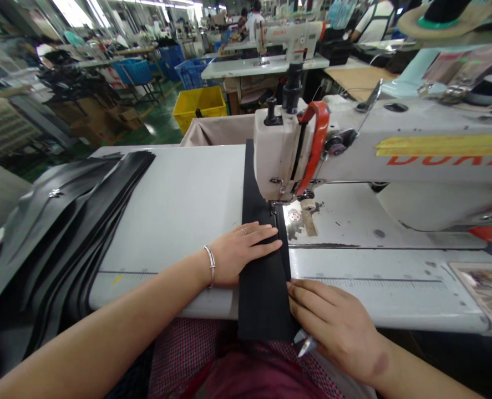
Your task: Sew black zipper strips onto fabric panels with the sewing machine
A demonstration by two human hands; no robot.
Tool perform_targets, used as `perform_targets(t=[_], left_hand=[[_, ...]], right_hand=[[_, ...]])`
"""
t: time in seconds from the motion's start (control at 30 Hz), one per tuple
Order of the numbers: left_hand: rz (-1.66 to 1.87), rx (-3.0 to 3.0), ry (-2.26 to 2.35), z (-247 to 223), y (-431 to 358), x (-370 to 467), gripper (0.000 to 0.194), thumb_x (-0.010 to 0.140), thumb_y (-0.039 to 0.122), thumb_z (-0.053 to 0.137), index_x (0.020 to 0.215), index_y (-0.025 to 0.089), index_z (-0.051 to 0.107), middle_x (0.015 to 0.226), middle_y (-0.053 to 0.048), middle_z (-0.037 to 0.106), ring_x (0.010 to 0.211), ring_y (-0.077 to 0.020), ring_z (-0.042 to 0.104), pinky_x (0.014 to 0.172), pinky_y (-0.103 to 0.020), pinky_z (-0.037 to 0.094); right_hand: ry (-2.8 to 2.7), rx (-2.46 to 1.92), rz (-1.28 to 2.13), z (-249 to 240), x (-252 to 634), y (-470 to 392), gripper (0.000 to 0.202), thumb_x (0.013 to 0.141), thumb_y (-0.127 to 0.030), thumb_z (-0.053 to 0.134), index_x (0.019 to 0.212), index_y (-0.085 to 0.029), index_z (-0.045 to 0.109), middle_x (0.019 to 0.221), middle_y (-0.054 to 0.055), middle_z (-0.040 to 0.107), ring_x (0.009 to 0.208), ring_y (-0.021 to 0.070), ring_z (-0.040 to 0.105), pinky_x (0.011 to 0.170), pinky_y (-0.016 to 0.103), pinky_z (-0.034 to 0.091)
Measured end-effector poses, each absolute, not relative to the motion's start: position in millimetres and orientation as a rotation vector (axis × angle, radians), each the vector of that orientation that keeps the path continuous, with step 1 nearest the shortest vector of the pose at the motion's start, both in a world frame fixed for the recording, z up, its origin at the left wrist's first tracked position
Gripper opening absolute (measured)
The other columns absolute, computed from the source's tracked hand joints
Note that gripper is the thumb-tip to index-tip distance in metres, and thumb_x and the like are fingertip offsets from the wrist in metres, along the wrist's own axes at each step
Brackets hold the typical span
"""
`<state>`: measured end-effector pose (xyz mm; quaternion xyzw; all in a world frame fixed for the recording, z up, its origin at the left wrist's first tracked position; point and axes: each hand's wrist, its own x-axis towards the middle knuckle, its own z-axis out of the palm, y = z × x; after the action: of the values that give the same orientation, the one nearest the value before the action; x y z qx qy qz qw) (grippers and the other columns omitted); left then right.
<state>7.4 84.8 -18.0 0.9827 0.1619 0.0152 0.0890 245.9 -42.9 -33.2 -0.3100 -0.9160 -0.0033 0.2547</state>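
A long black leather-like strip (pixel 260 299) lies under the sewing machine's presser foot (pixel 273 208) and hangs over the table's front edge. My left hand (pixel 246 244) rests flat on it with fingers stretched, just in front of the needle area. At the strip's right edge, my right hand (pixel 337 321) has its fingers together, the fingertips pressed against the edge. From under that hand poke the pointed metal blades of what look like thread snips (pixel 306 343); their handle is hidden in the palm. The sewing machine (pixel 291 149) is white with a red lever guard.
Stacked black strips (pixel 104 205) hang over the table's left end. A ruler scale (pixel 370 281) runs along the front of the tabletop (pixel 187 188). A tray of small metal parts (pixel 491 288) sits at right. Beyond are a yellow bin (pixel 199 105) and another sewing machine (pixel 289 41).
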Motion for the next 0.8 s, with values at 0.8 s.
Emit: perform_targets(t=[0.8], left_hand=[[0.330, 2.955, 0.506, -22, 77, 13, 0.045, 0.096, 0.042, 0.044, 0.133, 0.017, 0.048, 0.140, -0.012, 0.045, 0.132, -0.0234, 0.040, 0.114, -0.045, 0.030]], right_hand=[[-2.480, -1.058, 0.057, -30, 246, -4, 0.030, 0.084, -0.008, 0.049, 0.109, -0.018, 0.065, 0.108, 0.006, 0.067, 0.103, 0.0204, 0.059, 0.086, 0.034, 0.052]])
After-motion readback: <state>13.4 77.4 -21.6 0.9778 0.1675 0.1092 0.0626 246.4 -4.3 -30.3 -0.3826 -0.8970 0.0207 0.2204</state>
